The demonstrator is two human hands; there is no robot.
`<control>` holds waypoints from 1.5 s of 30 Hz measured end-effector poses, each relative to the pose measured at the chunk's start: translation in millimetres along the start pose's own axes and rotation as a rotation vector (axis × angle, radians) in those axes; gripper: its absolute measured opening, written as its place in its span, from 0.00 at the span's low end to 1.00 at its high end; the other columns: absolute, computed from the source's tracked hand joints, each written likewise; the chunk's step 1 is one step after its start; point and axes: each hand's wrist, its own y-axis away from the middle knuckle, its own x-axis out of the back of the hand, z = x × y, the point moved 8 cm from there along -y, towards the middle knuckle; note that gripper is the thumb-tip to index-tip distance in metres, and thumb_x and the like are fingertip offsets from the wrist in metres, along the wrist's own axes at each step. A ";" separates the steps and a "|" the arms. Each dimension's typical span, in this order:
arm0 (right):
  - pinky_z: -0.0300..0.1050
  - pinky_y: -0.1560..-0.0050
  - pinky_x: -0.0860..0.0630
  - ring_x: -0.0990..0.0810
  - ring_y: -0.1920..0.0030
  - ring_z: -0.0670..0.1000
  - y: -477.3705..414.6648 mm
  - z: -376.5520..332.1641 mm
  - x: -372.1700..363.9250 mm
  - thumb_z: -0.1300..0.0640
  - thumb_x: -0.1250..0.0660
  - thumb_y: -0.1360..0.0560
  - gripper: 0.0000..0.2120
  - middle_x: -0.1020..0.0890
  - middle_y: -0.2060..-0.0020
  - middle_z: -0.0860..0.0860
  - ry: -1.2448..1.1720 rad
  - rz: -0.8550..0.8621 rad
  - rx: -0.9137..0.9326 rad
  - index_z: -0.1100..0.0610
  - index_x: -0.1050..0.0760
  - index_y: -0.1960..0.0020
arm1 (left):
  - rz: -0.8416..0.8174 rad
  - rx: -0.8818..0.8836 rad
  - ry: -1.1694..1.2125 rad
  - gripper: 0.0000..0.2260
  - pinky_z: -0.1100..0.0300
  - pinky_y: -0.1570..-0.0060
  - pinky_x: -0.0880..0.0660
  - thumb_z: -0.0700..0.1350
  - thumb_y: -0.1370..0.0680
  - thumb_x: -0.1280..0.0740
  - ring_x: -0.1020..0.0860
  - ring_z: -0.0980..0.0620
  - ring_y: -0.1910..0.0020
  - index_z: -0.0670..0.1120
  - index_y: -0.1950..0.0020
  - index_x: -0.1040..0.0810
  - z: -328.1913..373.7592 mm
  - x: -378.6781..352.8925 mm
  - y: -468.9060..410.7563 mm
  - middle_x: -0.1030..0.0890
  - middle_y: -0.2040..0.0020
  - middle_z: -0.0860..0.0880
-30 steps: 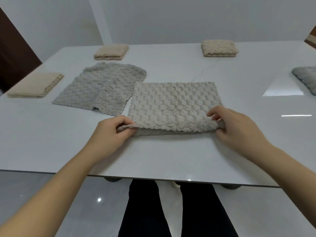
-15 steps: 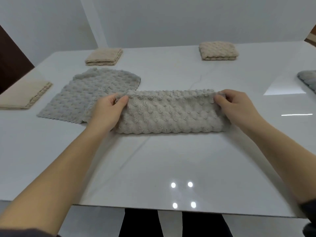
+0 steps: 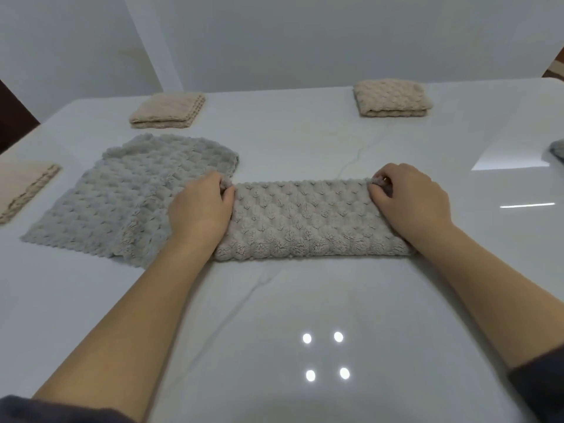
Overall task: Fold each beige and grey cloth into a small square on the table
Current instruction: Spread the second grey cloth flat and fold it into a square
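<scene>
My left hand point(image 3: 200, 212) and my right hand point(image 3: 409, 203) each pinch a far corner of the beige cloth point(image 3: 302, 221), thumb and curled fingers closed on its doubled edge. The cloth lies on the white table point(image 3: 305, 315) as a long band folded in 2, stretched between my 2 grips. Its rounded fold runs along the side nearest me, and its loose edges are on the far side at my fingertips. My palms rest over the band's 2 ends.

Just outside my left grip the grey cloth point(image 3: 122, 196) lies spread, with 1 flap doubled over (whether it touches the beige band under my left hand I cannot tell). Beyond my left grip, well apart, sits a ribbed beige square point(image 3: 166, 109), already folded. Beyond my right grip, equally far off, sits a bubbly beige square point(image 3: 392, 97), thicker and also folded. Far out past my left hand a flat beige piece point(image 3: 21, 187) lies at the table's edge, cut by the frame. Far out past my right hand a grey sliver point(image 3: 557, 149) of fabric shows. A dark sleeve point(image 3: 543, 389) ends partway up my right forearm.
</scene>
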 end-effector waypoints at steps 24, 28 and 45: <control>0.49 0.56 0.28 0.26 0.60 0.52 -3.6 19.5 5.5 0.41 0.21 0.40 0.17 0.24 0.65 0.53 -1.141 -0.122 -0.140 0.49 0.25 0.65 | -0.264 0.198 1.326 0.10 0.61 0.53 0.24 0.44 0.35 0.24 0.20 0.56 0.59 0.51 0.57 0.20 -35.0 -2.7 -7.8 0.18 0.62 0.55; 0.51 0.60 0.31 0.29 0.64 0.54 0.0 10.3 7.3 0.39 0.22 0.37 0.17 0.27 0.66 0.55 -1.270 -0.145 -0.139 0.48 0.26 0.64 | -0.333 0.199 1.508 0.19 0.64 0.59 0.21 0.56 0.46 0.18 0.20 0.58 0.63 0.52 0.63 0.21 -27.8 -0.5 -5.9 0.18 0.65 0.55; 0.38 0.69 0.31 0.29 0.72 0.44 2.3 17.8 14.4 0.48 0.30 0.25 0.19 0.26 0.72 0.48 -0.776 -0.151 -0.166 0.57 0.34 0.65 | -0.592 0.307 1.001 0.13 0.63 0.76 0.30 0.50 0.25 0.29 0.28 0.56 0.76 0.50 0.69 0.19 -20.9 -12.4 11.7 0.25 0.73 0.51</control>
